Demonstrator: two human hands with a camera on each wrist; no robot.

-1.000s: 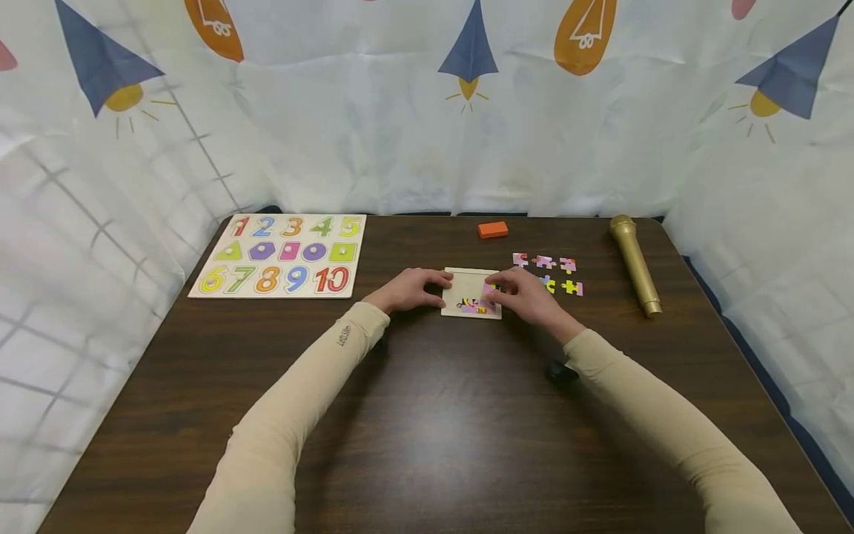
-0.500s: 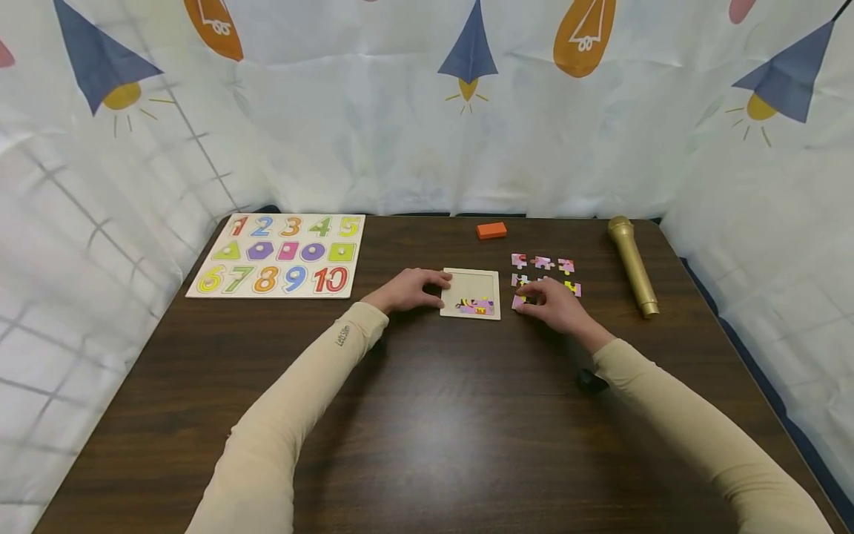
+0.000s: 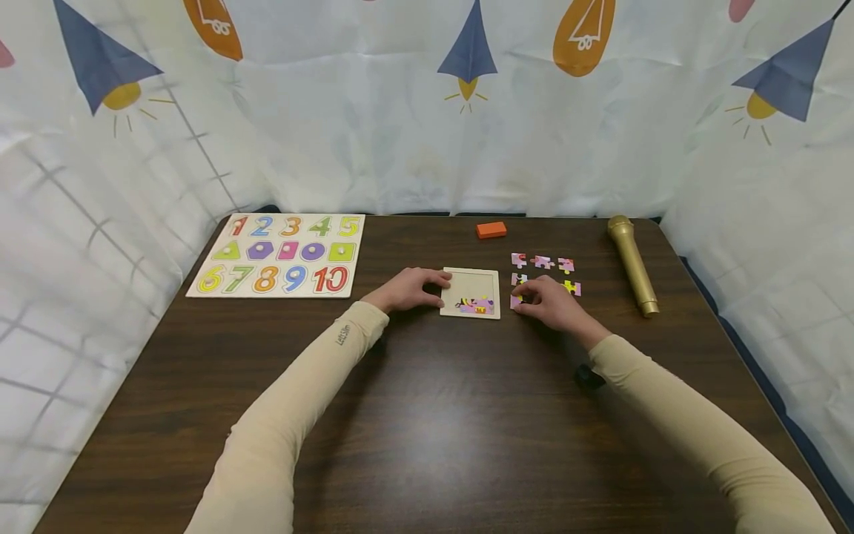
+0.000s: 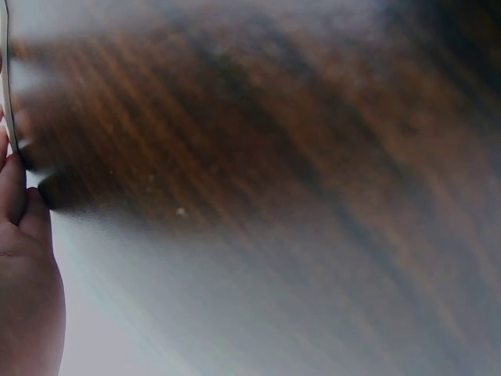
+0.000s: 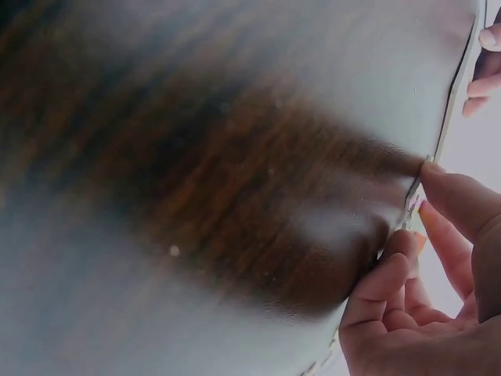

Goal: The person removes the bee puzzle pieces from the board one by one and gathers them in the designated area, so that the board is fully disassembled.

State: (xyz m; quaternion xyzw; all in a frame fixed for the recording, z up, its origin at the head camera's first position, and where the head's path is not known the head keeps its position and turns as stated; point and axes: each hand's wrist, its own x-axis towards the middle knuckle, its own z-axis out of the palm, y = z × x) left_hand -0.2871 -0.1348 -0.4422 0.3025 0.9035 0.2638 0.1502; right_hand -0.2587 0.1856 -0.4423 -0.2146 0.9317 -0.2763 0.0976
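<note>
A small square wooden puzzle tray [image 3: 469,285] lies mid-table, with a few joined pink and yellow puzzle pieces [image 3: 477,305] at its lower right. My left hand [image 3: 408,290] rests its thumb and forefinger on the tray's left edge; in the left wrist view those fingers [image 4: 12,184] touch its rim. To the right of the tray my right hand [image 3: 557,302] pinches a pink puzzle piece [image 3: 516,302] between thumb and fingers, at table level. In the right wrist view the hand [image 5: 438,282] hides most of that piece. It also covers some pieces behind it.
Loose puzzle pieces [image 3: 543,262] lie in rows beyond my right hand. An orange block [image 3: 491,231] sits near the back edge. A gold microphone [image 3: 632,265] lies at the right, and a number-and-shape board [image 3: 276,256] at the far left. A patterned curtain [image 3: 373,148] encloses the table.
My right hand has moved right from the tray to the loose pieces, leaving one piece in the tray's lower right corner. It now pinches another piece. My left hand stays put.
</note>
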